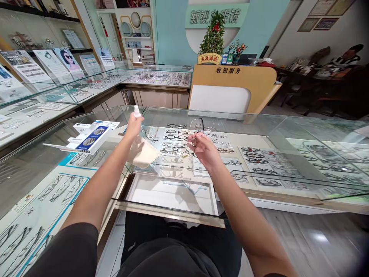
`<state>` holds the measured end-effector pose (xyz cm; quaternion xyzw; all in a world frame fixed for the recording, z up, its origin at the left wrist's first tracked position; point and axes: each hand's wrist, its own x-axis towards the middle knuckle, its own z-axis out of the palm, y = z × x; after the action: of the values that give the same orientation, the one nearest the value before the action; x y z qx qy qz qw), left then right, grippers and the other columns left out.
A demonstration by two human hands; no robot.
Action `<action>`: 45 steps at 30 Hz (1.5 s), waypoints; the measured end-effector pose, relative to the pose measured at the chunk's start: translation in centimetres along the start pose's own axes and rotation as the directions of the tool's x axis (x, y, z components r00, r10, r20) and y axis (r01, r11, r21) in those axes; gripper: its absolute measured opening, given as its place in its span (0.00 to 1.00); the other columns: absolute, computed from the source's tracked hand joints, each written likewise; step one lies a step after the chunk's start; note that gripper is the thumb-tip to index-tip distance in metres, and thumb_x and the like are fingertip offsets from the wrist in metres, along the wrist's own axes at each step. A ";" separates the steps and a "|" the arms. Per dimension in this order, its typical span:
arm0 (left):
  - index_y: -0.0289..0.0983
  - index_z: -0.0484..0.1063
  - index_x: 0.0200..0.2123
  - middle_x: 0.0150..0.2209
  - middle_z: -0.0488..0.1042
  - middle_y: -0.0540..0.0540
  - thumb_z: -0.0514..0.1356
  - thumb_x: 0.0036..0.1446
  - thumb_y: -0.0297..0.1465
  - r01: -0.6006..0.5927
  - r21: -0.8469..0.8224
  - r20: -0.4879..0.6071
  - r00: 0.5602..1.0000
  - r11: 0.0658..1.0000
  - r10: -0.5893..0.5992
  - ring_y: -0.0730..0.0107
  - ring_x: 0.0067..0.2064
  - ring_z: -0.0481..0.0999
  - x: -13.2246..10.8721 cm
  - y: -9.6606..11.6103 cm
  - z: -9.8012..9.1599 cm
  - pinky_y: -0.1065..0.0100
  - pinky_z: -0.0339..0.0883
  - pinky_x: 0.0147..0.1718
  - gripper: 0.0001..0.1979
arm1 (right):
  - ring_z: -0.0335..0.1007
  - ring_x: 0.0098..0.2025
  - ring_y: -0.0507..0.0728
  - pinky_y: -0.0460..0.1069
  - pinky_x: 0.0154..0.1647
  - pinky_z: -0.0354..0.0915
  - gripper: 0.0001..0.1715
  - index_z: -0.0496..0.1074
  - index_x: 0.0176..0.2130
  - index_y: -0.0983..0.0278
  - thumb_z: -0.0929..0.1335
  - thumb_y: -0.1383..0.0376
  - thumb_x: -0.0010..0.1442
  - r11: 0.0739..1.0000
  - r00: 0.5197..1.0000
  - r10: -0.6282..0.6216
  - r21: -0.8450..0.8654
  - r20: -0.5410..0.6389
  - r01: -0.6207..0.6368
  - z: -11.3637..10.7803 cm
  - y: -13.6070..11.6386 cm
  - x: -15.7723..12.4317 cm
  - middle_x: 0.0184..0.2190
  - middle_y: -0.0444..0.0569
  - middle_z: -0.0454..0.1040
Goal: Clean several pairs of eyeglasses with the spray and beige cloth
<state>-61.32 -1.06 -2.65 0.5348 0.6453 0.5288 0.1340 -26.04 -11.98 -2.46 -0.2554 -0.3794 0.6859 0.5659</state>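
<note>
My left hand (134, 126) is closed around a small white spray bottle (137, 111), its nozzle top poking out above the fingers. A cream-coloured cloth (143, 152) hangs below the same hand over the glass counter. My right hand (205, 151) pinches a pair of black-framed eyeglasses (202, 124), tilted up on edge, above the counter. The fingers hide part of the frame. Under the glass, rows of eyeglasses (175, 137) lie on white display boards, beneath and between both hands.
An open white drawer (170, 194) juts out before my waist. Left of my left forearm, a blue-and-white card stand (91, 137) stands on the glass counter (245, 119). A wooden cashier desk (259, 82) with a plant (213, 36) is beyond. A person (347, 57) sits at the far right.
</note>
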 end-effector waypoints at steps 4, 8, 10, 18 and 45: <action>0.42 0.67 0.43 0.50 0.77 0.36 0.66 0.61 0.29 0.185 0.169 -0.127 0.978 0.968 -0.164 0.43 0.62 0.77 2.6 -3.9 -3.3 0.46 0.69 0.67 0.11 | 0.80 0.42 0.52 0.47 0.48 0.76 0.26 0.79 0.32 0.56 0.90 0.50 0.47 1.000 1.000 0.005 -0.003 0.020 -0.005 -0.2 0.0 0.0 0.39 0.42 0.86; 0.42 0.66 0.42 0.49 0.80 0.36 0.64 0.64 0.27 0.287 0.252 -0.162 0.954 0.924 -0.252 0.41 0.62 0.80 2.4 -6.7 -5.7 0.46 0.71 0.66 0.09 | 0.80 0.42 0.52 0.47 0.49 0.76 0.26 0.78 0.32 0.57 0.89 0.50 0.48 1.000 1.000 0.008 -0.020 0.011 -0.008 -0.4 0.0 0.0 0.40 0.43 0.86; 0.42 0.67 0.44 0.50 0.81 0.35 0.63 0.65 0.26 0.314 0.274 -0.172 0.946 0.909 -0.275 0.41 0.62 0.82 2.1 -7.5 -6.1 0.45 0.72 0.65 0.09 | 0.80 0.42 0.52 0.47 0.49 0.76 0.26 0.79 0.32 0.57 0.89 0.50 0.48 0.999 1.000 0.011 -0.033 0.014 -0.010 -0.4 0.0 0.0 0.40 0.43 0.86; 0.36 0.69 0.63 0.63 0.79 0.27 0.61 0.65 0.24 0.277 0.300 -0.225 0.951 0.913 -0.214 0.38 0.69 0.79 1.1 -7.6 -5.7 0.42 0.70 0.71 0.23 | 0.79 0.42 0.52 0.47 0.48 0.76 0.27 0.79 0.33 0.56 0.90 0.48 0.47 0.999 1.000 0.009 -0.052 0.005 -0.009 -0.4 0.0 0.0 0.40 0.43 0.86; 0.46 0.84 0.61 0.49 0.89 0.39 0.61 0.65 0.35 -0.560 0.588 0.729 0.680 0.584 -0.081 0.46 0.51 0.85 -4.7 -0.6 -3.1 0.59 0.71 0.47 0.23 | 0.80 0.44 0.54 0.50 0.50 0.76 0.21 0.80 0.35 0.56 0.87 0.50 0.55 0.998 0.999 0.001 -0.066 0.040 0.001 -0.9 0.0 0.2 0.43 0.44 0.87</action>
<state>-62.13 -6.58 -3.71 0.7823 0.6210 -0.0294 0.0393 -25.37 -11.60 -3.02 -0.2603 -0.4129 0.6780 0.5496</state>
